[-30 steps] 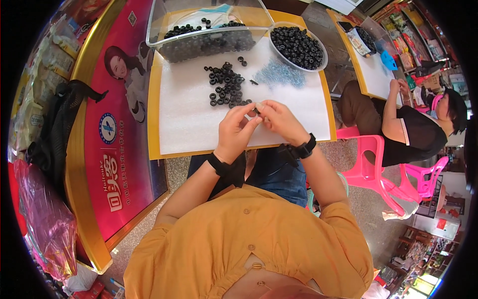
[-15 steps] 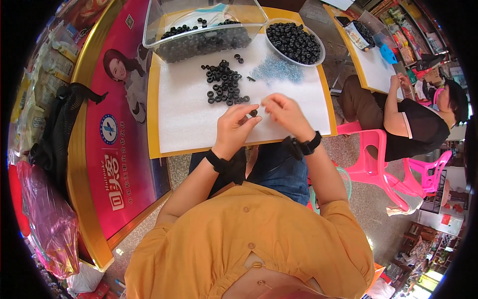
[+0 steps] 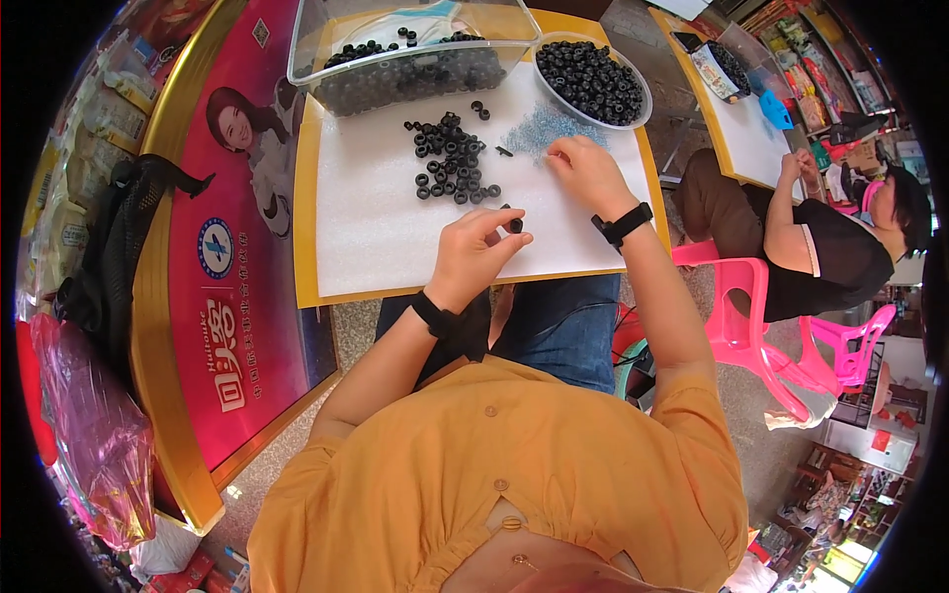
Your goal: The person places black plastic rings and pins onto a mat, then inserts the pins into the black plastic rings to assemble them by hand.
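Note:
My left hand (image 3: 473,252) pinches a small black ring-shaped piece (image 3: 515,226) between thumb and fingertips, just above the near part of a white mat (image 3: 371,247). Farther right, my right hand (image 3: 593,180) reaches over the mat, its thumb and fingers together at the near edge of a scatter of tiny light-blue pieces (image 3: 534,130). Whatever lies between those fingertips is too small to make out. A loose heap of black ring-shaped pieces (image 3: 447,158) lies beyond my left hand. One thin dark bit (image 3: 504,151) sits between heap and scatter.
At the back stand a clear plastic bin (image 3: 405,87) and a round tub (image 3: 647,104), both holding black rings. A pink-faced panel (image 3: 217,346) with a gold edge borders the left. To the right, a co-worker (image 3: 840,232) sits by a pink chair (image 3: 736,306) at another table (image 3: 727,148).
My right hand has moved away from my left, forward and right to the light-blue pieces. My left hand still pinches the black ring and has shifted only slightly.

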### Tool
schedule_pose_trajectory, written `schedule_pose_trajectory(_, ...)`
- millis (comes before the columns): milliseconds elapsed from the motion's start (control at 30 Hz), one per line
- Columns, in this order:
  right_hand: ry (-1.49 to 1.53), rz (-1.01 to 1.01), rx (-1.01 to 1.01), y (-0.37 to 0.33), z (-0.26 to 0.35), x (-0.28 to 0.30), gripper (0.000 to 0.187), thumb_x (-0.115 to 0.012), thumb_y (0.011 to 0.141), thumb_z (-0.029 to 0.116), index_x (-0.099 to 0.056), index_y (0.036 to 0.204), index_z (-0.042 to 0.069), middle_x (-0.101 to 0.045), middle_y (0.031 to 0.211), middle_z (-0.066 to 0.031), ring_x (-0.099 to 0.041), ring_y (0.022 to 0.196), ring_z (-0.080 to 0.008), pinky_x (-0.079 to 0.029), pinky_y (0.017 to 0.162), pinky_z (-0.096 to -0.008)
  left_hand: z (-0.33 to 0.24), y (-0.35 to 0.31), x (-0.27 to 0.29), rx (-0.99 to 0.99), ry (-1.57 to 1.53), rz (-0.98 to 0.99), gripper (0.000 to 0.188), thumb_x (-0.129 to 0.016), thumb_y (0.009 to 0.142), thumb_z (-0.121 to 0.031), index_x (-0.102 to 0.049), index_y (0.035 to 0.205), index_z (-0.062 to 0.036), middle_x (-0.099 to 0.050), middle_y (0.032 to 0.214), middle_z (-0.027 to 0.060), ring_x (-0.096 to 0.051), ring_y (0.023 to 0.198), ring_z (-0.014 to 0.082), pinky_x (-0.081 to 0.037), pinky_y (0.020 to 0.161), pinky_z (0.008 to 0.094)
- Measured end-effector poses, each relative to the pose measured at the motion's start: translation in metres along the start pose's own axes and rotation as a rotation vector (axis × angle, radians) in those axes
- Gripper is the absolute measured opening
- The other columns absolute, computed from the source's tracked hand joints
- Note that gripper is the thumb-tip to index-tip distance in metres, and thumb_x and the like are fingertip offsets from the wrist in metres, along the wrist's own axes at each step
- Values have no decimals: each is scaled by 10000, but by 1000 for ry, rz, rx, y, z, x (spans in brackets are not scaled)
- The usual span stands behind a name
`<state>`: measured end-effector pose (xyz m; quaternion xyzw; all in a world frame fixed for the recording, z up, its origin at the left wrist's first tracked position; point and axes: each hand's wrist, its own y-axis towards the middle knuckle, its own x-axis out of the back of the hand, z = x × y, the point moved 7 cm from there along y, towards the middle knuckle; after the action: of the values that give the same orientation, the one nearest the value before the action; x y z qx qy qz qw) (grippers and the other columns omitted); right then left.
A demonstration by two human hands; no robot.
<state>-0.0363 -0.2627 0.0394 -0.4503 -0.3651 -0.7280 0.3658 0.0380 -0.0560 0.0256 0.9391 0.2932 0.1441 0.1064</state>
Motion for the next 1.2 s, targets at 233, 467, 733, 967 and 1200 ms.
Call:
schedule_pose_trajectory(233,31,-44,-86,3,-2,1,124,-620,847,129,-656,895,21,-679,881,-163,-655,861,-348,-527,782,-438,-1,1,-1,-24,42,2,279,-800,789,-136,-745,1054,-70,-701,858,57,-601,609,137,-506,593,267)
schedule_pose_trajectory(467,123,29,-155,-26,5,6,123,-626,823,123,-670,890,30,-682,865,-165,-650,840,-352,-527,766,-434,-3,4,-3,-1,91,14,261,-796,785,-139,-743,1031,-72,-679,817,71,-606,627,171,-508,601,294)
schedule_pose_trajectory(733,588,140,-249,-72,68,-6,198,-697,913,195,-716,1003,20,-667,775,-47,-600,673,-136,-507,650,-292,-1,2,-6,-50,153,-4,233,-768,802,-138,-734,1021,-66,-669,818,87,-626,652,208,-519,615,315)
schedule_pose_trajectory(967,1002,262,-516,-89,57,-29,307,-680,926,284,-728,1052,8,-657,761,-5,-573,656,-76,-469,584,-242,-5,1,-6,-74,135,37,260,-768,807,-133,-727,1056,-71,-664,830,78,-620,654,202,-513,614,306)
schedule_pose_trajectory(1200,1208,334,-534,-97,58,-34,313,-641,985,300,-702,1112,20,-553,683,44,-472,553,-27,-372,474,-193,-10,2,-3,-91,54,50,249,-785,806,-127,-734,1044,-73,-644,838,51,-570,616,147,-477,574,270)
